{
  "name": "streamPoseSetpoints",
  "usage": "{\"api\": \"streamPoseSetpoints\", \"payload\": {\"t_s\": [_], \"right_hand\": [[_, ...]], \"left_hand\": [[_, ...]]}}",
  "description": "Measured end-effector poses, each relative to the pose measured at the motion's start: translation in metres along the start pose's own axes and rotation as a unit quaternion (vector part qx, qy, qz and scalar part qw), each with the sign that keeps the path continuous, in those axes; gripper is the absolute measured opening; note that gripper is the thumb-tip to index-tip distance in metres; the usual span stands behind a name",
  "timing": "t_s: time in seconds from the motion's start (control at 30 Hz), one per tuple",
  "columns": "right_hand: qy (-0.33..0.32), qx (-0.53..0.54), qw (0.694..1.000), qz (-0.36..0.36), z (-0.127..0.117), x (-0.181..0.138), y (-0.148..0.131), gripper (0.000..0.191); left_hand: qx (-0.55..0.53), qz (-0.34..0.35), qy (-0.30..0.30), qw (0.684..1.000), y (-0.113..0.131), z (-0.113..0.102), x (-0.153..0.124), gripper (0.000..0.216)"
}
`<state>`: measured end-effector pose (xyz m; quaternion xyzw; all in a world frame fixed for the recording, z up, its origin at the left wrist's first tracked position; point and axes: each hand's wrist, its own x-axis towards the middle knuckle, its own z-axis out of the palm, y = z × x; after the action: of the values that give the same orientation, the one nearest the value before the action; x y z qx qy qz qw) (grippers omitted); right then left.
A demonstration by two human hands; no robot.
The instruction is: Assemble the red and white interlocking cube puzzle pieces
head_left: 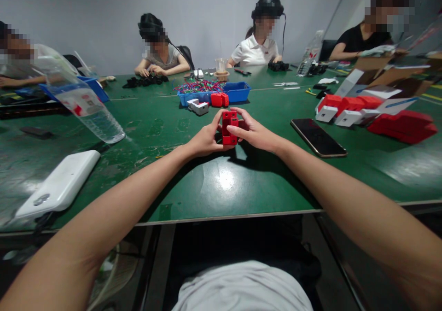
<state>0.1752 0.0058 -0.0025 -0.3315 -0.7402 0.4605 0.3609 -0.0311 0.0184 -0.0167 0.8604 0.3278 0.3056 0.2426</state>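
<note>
A red plastic housing [227, 129], block-shaped with small holes, is held upright just over the green table [193, 191]. My left hand [209, 138] grips its left side, fingertips at top and bottom. From the right, my right hand [253, 133] closes on the same piece, its thumb lying across the front face. Behind my hands lie another red piece [219, 100] and a white and grey piece [198, 106]. They sit against a blue tray [238, 92] that has a heap of coloured wires [203, 86] in its left part.
A phone [318, 137] lies right of my hands, with red and white housings [347, 110] and cardboard boxes [376, 71] beyond. On the left are a white power bank [60, 182] and a tilted plastic bottle [91, 113]. Several people sit across the table.
</note>
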Motion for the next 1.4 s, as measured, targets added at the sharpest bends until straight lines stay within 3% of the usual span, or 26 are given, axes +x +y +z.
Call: {"api": "streamPoseSetpoints", "payload": {"t_s": [0.3,0.4,0.63,0.83,1.13,1.4], "right_hand": [[-0.041,-0.026,0.999,-0.007,-0.002,0.001,0.005,0.093],[-0.049,-0.035,0.998,-0.004,-0.002,0.001,0.004,0.093],[-0.034,-0.185,0.982,-0.032,-0.004,-0.001,0.000,0.099],[-0.021,-0.263,0.964,-0.034,-0.004,-0.001,-0.003,0.085],[-0.015,-0.444,0.895,-0.039,-0.010,0.007,0.012,0.057],[-0.005,-0.566,0.825,-0.001,-0.014,0.038,0.025,0.044]], "left_hand": [[0.149,-0.046,0.047,0.987,0.001,0.006,-0.001,0.095],[0.154,-0.045,0.048,0.986,0.000,0.006,-0.001,0.093],[0.193,-0.073,0.048,0.977,0.002,0.007,0.001,0.090],[0.221,-0.124,0.051,0.966,-0.003,0.004,0.006,0.084],[0.222,-0.190,0.050,0.955,-0.016,-0.014,0.003,0.084],[0.222,-0.160,-0.008,0.962,-0.025,-0.024,0.003,0.089]]}}
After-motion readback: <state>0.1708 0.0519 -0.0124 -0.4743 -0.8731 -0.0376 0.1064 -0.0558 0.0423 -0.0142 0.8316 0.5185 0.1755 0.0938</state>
